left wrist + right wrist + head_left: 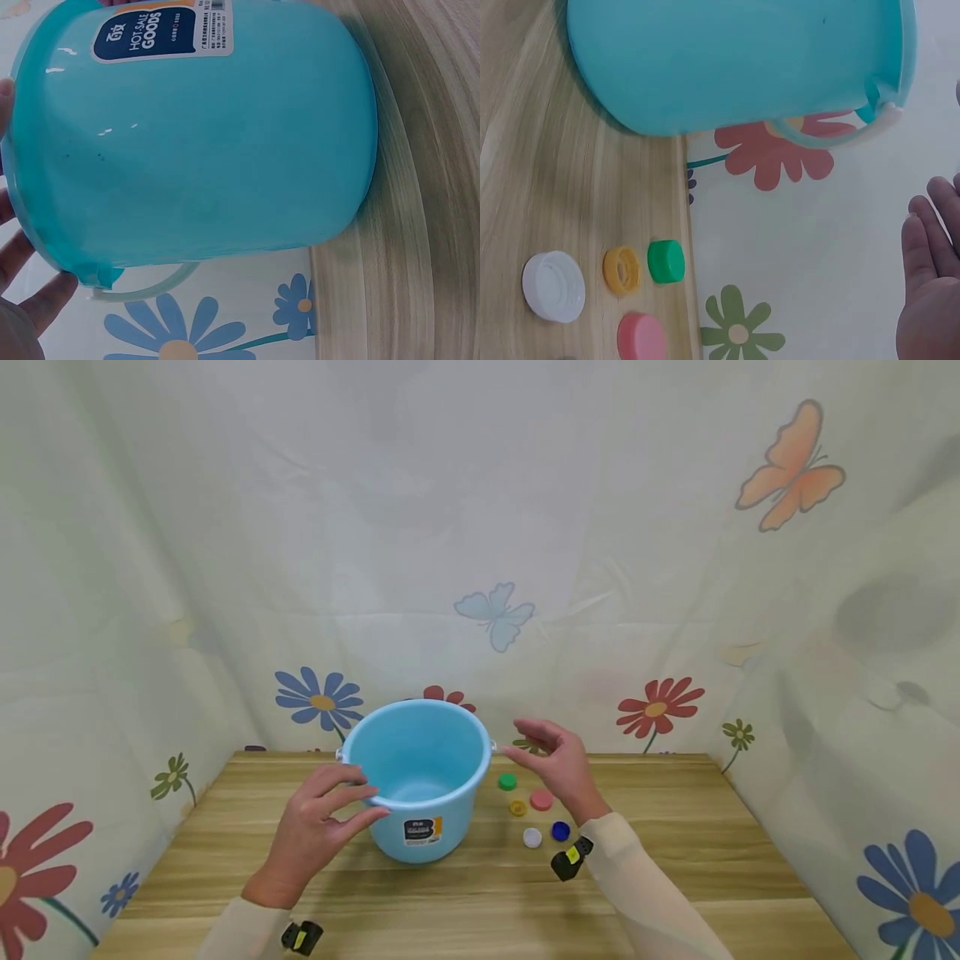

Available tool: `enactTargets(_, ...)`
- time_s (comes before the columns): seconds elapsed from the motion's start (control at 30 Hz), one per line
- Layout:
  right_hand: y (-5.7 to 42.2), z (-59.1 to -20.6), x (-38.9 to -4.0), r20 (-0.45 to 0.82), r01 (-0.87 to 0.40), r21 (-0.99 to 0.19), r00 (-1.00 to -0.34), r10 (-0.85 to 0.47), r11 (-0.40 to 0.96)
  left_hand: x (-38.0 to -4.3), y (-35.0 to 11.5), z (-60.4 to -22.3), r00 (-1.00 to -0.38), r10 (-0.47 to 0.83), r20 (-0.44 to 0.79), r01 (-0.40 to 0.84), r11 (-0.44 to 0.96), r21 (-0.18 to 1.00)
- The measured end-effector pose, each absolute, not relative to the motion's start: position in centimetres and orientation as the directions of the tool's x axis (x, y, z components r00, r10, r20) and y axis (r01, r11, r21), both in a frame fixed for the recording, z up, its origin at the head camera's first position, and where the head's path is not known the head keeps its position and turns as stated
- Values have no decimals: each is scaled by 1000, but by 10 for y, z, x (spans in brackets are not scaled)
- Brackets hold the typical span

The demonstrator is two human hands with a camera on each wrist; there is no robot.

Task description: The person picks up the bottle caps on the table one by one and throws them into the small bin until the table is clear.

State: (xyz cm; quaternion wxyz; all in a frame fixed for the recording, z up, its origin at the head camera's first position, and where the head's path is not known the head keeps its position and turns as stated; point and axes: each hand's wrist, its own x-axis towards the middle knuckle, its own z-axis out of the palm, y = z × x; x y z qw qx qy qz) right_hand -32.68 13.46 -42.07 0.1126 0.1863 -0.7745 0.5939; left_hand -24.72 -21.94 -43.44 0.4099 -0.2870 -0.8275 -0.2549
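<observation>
A light blue plastic bucket [423, 839] stands upright on the wooden table, its label facing front. At its near left rim, my left hand [322, 822] has spread fingers and thumb right at the edge; the left wrist view shows these fingers [46, 300] along the rim by the handle joint. My right hand [558, 768] is at the right of the bucket, fingers parted, nothing held. In the head view its thumb tip overlaps the right handle knob, while the right wrist view shows the fingers [922, 247] away from the bucket wall. The handle [832, 139] hangs behind.
Several bottle caps lie right of the bucket: a green cap [507, 782], a yellow cap [517, 808], a pink cap [541, 800], a white cap [532, 837] and a blue cap [560, 832]. A flower-and-butterfly curtain [420, 527] encloses the table [675, 877].
</observation>
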Motion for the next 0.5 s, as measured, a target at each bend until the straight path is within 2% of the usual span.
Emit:
enactTargets(0.07,138,-422,-326,395,-421,-878,-906,-151,227,-247,-219,-434,-517,267,813,675,712,194)
enactTargets(0.5,160,-435,-327,414,-437,-876,-899,-144,204,-247,-219,-432,-526,274,805,669,717,194)
